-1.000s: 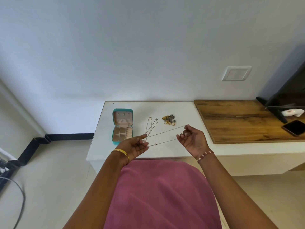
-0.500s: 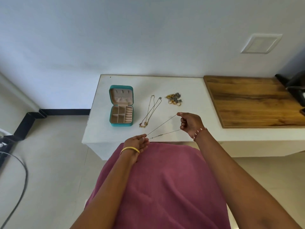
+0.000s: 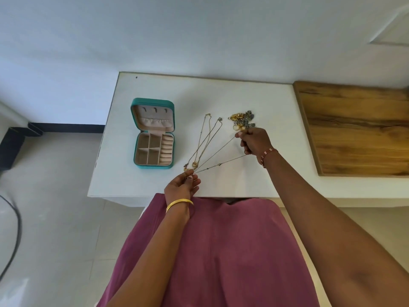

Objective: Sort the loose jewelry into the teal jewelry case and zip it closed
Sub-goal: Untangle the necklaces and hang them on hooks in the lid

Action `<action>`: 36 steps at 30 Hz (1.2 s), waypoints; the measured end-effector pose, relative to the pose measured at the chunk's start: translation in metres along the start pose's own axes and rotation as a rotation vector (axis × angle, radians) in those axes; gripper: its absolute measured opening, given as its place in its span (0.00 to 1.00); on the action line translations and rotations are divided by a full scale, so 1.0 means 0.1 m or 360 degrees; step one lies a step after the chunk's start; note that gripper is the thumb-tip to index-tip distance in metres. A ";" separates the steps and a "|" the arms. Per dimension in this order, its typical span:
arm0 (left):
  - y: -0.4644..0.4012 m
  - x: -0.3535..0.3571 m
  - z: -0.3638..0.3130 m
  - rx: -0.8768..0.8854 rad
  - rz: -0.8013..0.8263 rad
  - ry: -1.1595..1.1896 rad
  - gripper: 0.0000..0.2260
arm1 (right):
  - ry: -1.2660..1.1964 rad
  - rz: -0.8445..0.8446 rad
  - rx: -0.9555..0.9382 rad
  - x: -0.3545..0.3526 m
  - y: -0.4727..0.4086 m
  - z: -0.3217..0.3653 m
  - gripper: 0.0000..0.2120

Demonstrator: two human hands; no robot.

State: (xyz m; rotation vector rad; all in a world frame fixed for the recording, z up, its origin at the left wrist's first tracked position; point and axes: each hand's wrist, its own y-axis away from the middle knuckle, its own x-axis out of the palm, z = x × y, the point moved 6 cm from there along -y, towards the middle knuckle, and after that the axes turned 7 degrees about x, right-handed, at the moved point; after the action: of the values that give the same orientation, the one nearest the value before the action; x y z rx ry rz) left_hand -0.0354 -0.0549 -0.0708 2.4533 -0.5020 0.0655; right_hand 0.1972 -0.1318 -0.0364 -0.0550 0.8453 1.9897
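Note:
The teal jewelry case [image 3: 153, 166] lies open on the white table [image 3: 254, 100], its beige compartments showing nothing inside. A thin chain necklace [image 3: 218, 151] is stretched taut between my hands. My left hand [image 3: 182, 187] pinches one end near the table's front edge; my right hand [image 3: 254, 144] pinches the other end farther back. Two more necklaces [image 3: 204, 140] lie on the table between the case and my right hand. A heap of small gold and silver pieces [image 3: 242, 120] sits just beyond my right fingertips.
A wooden board [image 3: 358, 129] covers the table's right part. A wall plate [image 3: 391, 29] is at the upper right. A dark cable [image 3: 13, 231] runs over the tiled floor at the left. My pink garment fills the lower middle.
The camera has tilted down, closer to the table. My right hand has moved away from me toward the jewelry heap, still holding the chain. My left hand stays at the front edge.

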 end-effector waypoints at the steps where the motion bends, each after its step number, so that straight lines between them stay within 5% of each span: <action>1: -0.03 0.01 0.01 -0.0002 -0.0010 0.0002 0.09 | 0.0051 -0.0004 -0.0035 0.03 -0.07 0.03 0.07; 8: -0.13 0.05 0.09 0.0035 -0.0101 -0.0096 0.05 | 0.0404 -0.0056 -0.0282 0.22 -0.45 0.19 0.02; 12: -0.14 0.04 0.09 0.0088 -0.0143 -0.0213 0.04 | 0.0605 -0.0160 -0.0483 0.33 -0.56 0.27 0.07; 23: -0.15 0.10 0.03 0.0437 -0.0042 -0.0988 0.06 | 0.0885 -0.0128 -0.0575 0.49 -0.62 0.36 0.04; 36: -0.17 0.09 0.01 0.0471 -0.0035 -0.1000 0.08 | 0.1048 -0.0205 -0.0689 0.52 -0.56 0.47 0.05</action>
State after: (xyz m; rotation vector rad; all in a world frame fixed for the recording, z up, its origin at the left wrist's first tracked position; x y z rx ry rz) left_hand -0.0210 -0.0461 -0.0800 2.7466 -0.7726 -0.7052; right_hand 0.2253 -0.0479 -0.0491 -1.0312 0.7596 2.0129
